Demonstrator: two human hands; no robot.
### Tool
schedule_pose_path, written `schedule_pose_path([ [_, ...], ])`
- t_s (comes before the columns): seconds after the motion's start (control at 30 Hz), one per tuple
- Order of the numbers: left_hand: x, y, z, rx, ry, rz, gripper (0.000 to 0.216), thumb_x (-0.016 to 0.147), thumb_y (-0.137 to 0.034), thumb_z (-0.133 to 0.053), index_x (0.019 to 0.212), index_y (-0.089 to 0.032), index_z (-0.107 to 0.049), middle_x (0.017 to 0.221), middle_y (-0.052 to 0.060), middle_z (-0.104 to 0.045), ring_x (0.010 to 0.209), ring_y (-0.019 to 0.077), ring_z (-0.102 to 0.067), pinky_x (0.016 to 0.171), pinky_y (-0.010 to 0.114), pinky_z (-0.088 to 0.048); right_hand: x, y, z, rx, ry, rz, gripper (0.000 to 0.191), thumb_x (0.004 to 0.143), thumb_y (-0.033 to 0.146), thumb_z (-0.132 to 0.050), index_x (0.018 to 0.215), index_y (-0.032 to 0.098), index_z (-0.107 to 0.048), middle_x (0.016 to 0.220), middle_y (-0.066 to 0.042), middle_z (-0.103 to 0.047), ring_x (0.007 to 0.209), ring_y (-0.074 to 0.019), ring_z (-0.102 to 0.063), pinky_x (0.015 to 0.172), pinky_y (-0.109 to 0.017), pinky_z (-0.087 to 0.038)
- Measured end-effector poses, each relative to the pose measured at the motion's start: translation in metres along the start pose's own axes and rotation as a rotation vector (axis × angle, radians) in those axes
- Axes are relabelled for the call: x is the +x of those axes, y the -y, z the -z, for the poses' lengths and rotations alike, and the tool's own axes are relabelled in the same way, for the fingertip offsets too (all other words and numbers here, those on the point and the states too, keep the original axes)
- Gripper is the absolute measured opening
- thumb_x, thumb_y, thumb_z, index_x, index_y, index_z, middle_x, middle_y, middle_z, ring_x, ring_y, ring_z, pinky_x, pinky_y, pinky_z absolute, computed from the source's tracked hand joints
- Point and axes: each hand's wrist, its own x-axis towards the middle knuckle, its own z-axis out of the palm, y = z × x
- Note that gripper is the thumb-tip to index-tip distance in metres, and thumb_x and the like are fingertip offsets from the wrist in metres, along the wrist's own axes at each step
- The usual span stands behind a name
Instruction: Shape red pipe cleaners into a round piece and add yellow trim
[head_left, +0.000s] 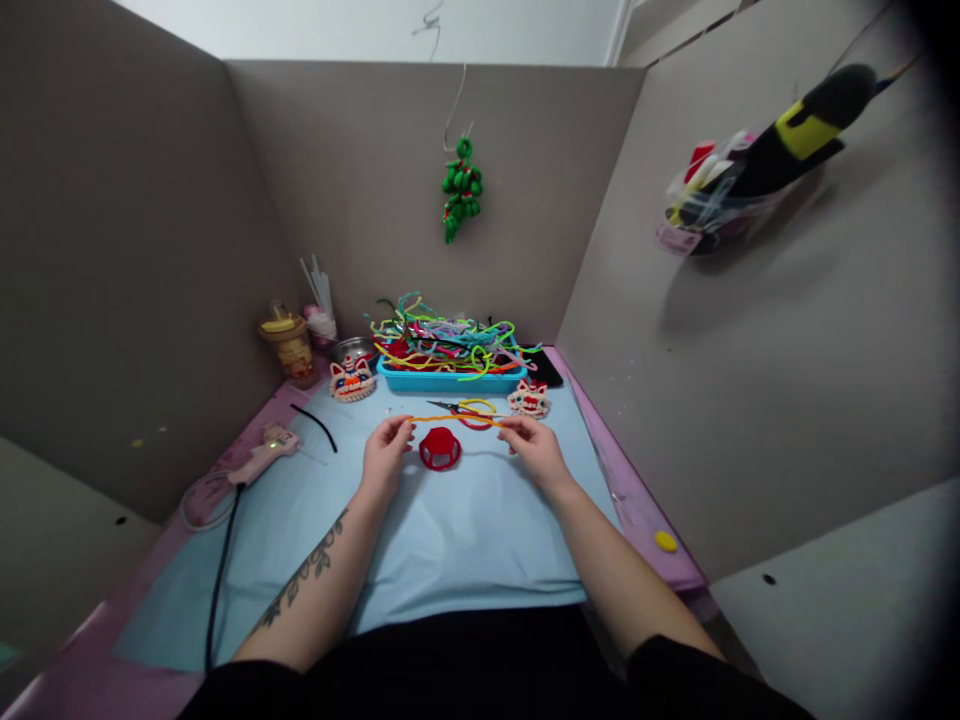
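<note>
An orange pipe cleaner (pixel 454 418) is stretched sideways between my two hands, above the blue cloth. My left hand (pixel 388 445) pinches its left end, and my right hand (pixel 531 447) pinches it near the right end. Just below the strand, a small red open-sided frame (pixel 440 449) lies on the cloth between the hands. Scissors (pixel 474 412) with yellow and red handles lie right behind the pipe cleaner, partly covered by it. Two cream animal-face pieces stand farther back, one at the left (pixel 352 379) and one at the right (pixel 529 399).
A blue tray (pixel 450 381) heaped with coloured pipe cleaners stands at the back. On the left are a pink glue gun (pixel 264 453), a black pipe cleaner (pixel 315 427), a metal bowl (pixel 354 350) and a drink cup (pixel 289 343). Grey partitions (pixel 435 120) enclose the table.
</note>
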Motion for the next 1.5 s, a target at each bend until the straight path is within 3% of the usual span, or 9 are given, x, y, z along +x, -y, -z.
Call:
schedule_pose_path([
  [0.13, 0.002, 0.001, 0.001, 0.027, -0.024, -0.034, 0.041, 0.063, -0.052, -0.071, 0.079, -0.015, -0.065, 0.071, 0.002, -0.062, 0.063, 0.0124, -0.053, 0.056, 0.023, -0.041, -0.001, 0.0, -0.002, -0.019, 0.038, 0.005, 0.027, 0.068, 0.035, -0.066, 0.087, 0.016, -0.068, 0.071, -0.003, -0.068, 0.057, -0.0124, -0.056, 0.053, -0.025, -0.046],
  [0.47, 0.001, -0.002, 0.001, 0.079, -0.032, -0.098, 0.04, 0.066, -0.046, -0.068, 0.092, -0.016, -0.064, 0.071, 0.001, -0.061, 0.062, 0.0124, -0.052, 0.055, 0.023, -0.04, -0.002, -0.003, -0.002, -0.107, 0.109, 0.039, 0.022, 0.071, 0.033, -0.064, 0.085, 0.017, -0.068, 0.068, 0.0, -0.066, 0.055, -0.0113, -0.053, 0.057, -0.025, -0.044],
  [0.6, 0.004, 0.002, 0.002, 0.129, -0.047, -0.107, 0.031, 0.068, -0.043, -0.065, 0.083, -0.016, -0.065, 0.069, 0.002, -0.062, 0.063, 0.014, -0.054, 0.058, 0.025, -0.041, -0.001, -0.005, 0.0, -0.153, 0.128, 0.06, 0.023, 0.073, 0.034, -0.061, 0.087, 0.017, -0.068, 0.07, -0.001, -0.067, 0.058, -0.0124, -0.055, 0.057, -0.026, -0.045],
  [0.77, 0.008, 0.005, 0.007, 0.206, -0.094, -0.151, 0.022, 0.069, -0.038, -0.065, 0.074, -0.017, -0.065, 0.073, 0.002, -0.065, 0.072, 0.0162, -0.056, 0.072, 0.028, -0.043, 0.0, -0.007, 0.002, -0.239, 0.133, 0.127, 0.024, 0.075, 0.031, -0.058, 0.092, 0.017, -0.067, 0.083, -0.004, -0.069, 0.07, -0.0152, -0.06, 0.066, -0.028, -0.048],
  [1.07, 0.007, 0.0, 0.01, 0.304, -0.088, -0.183, 0.023, 0.071, -0.042, -0.062, 0.072, -0.019, -0.064, 0.072, 0.002, -0.064, 0.069, 0.0167, -0.055, 0.067, 0.027, -0.041, 0.002, -0.009, 0.009, -0.443, 0.089, 0.265, 0.017, 0.081, 0.026, -0.052, 0.084, 0.021, -0.068, 0.087, -0.006, -0.07, 0.084, -0.0202, -0.061, 0.082, -0.035, -0.046],
  [1.17, 0.008, -0.002, 0.012, 0.334, -0.076, -0.182, 0.023, 0.07, -0.042, -0.062, 0.07, -0.019, -0.064, 0.069, 0.001, -0.063, 0.064, 0.0159, -0.052, 0.063, 0.027, -0.04, 0.004, -0.009, 0.015, -0.489, 0.156, 0.292, 0.016, 0.081, 0.021, -0.053, 0.08, 0.022, -0.069, 0.085, -0.006, -0.07, 0.084, -0.0206, -0.062, 0.083, -0.036, -0.046],
  [1.37, 0.013, -0.006, 0.018, 0.389, -0.024, -0.197, 0.02, 0.064, -0.04, -0.065, 0.063, -0.02, -0.065, 0.068, 0.001, -0.064, 0.072, 0.02, -0.056, 0.073, 0.03, -0.042, 0.005, -0.001, 0.027, -0.487, 0.471, 0.329, 0.012, 0.071, 0.014, -0.063, 0.07, 0.022, -0.071, 0.072, -0.001, -0.071, 0.07, -0.0159, -0.065, 0.07, -0.026, -0.049],
  [1.5, 0.015, -0.008, 0.02, 0.398, -0.049, -0.189, 0.021, 0.064, -0.041, -0.065, 0.065, -0.02, -0.065, 0.071, 0.002, -0.065, 0.075, 0.0211, -0.056, 0.074, 0.03, -0.042, 0.007, -0.003, 0.03, -0.501, 0.422, 0.32, 0.015, 0.074, 0.016, -0.06, 0.079, 0.021, -0.073, 0.08, -0.003, -0.073, 0.075, -0.0169, -0.066, 0.075, -0.029, -0.05],
])
